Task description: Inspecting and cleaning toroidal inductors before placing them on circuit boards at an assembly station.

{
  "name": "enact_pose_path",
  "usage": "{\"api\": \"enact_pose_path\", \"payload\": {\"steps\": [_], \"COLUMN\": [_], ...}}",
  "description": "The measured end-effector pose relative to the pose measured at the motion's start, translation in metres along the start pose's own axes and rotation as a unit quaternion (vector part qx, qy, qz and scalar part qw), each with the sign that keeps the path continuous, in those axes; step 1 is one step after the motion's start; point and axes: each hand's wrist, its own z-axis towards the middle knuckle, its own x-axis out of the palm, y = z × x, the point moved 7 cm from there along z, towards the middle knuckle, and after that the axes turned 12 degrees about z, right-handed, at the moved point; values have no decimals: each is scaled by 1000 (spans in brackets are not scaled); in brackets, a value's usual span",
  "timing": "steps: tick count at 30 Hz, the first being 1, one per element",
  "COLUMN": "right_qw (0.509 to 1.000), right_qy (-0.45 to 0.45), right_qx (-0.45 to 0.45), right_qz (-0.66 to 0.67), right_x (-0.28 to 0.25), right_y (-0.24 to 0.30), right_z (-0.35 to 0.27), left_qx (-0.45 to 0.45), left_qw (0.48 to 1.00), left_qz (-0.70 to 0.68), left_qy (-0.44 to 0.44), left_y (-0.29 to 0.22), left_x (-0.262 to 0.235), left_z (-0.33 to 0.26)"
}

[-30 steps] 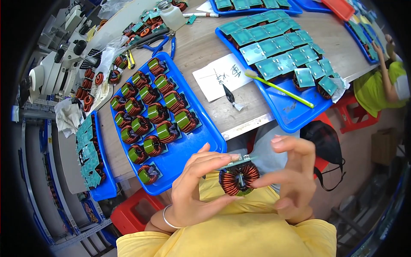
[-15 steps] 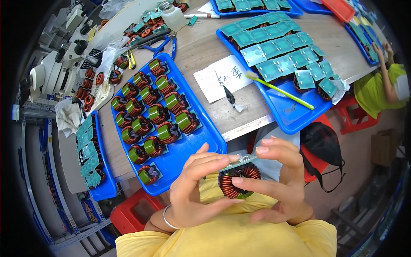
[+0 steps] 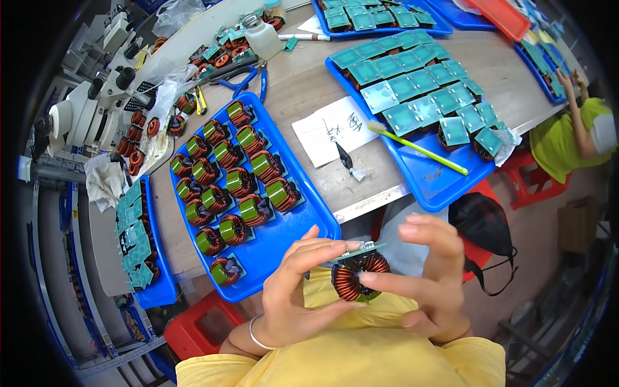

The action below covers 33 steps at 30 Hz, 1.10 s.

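Observation:
Over my lap, my left hand (image 3: 291, 290) pinches a copper-wound ring coil (image 3: 351, 278) with a small green circuit board (image 3: 369, 249) along its top. The fingers lie on the board and the thumb is under the coil. My right hand (image 3: 435, 280) has its fingers spread, and its index fingertip touches the middle of the coil. Its thumb stays apart from the coil. Just beyond my left hand, a blue tray (image 3: 290, 255) carries several similar coils with green bands, each on a board.
Farther right, another blue tray (image 3: 431, 192) holds rows of board-topped coils and a green brush (image 3: 425, 151). Between the trays lie white paper (image 3: 316, 138) and a small dark pointed tool (image 3: 345, 157). Blue-handled pliers (image 3: 240, 82) and a bottle (image 3: 262, 39) stand behind. A co-worker (image 3: 570, 138) sits far right.
My right hand's raised fingers have moved away from the board, while its index finger stays at the coil. The coil remains in my left hand. The view has shifted slightly.

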Motion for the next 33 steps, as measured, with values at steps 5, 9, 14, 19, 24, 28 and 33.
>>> {"api": "enact_pose_path", "payload": {"steps": [5, 9, 14, 19, 24, 28, 33], "right_qw": [999, 990, 962, 979, 972, 976, 979], "right_qy": [26, 4, -148, -11, -39, -36, -44], "right_qx": [27, 56, 28, 86, 103, 89, 76], "right_qz": [0, 133, 227, 185, 210, 195, 184], "right_x": [12, 14, -15, 0, 5, 5, 3], "right_y": [-6, -15, -21, -27, -27, -28, -26], "right_z": [0, 4, -7, -2, -3, -4, -6], "left_qx": [4, -3, -30, -44, -51, -36, -31], "left_qw": [1000, 1000, 995, 983, 975, 976, 975], "left_qz": [14, -3, -92, -175, -211, -207, -209], "left_qy": [-4, -23, 8, 36, 42, 54, 63], "left_y": [-1, 2, 7, 9, 11, 8, 7], "left_x": [-1, -2, 3, 9, 10, 10, 10], "left_z": [0, -1, -1, -1, -2, 0, 0]}}
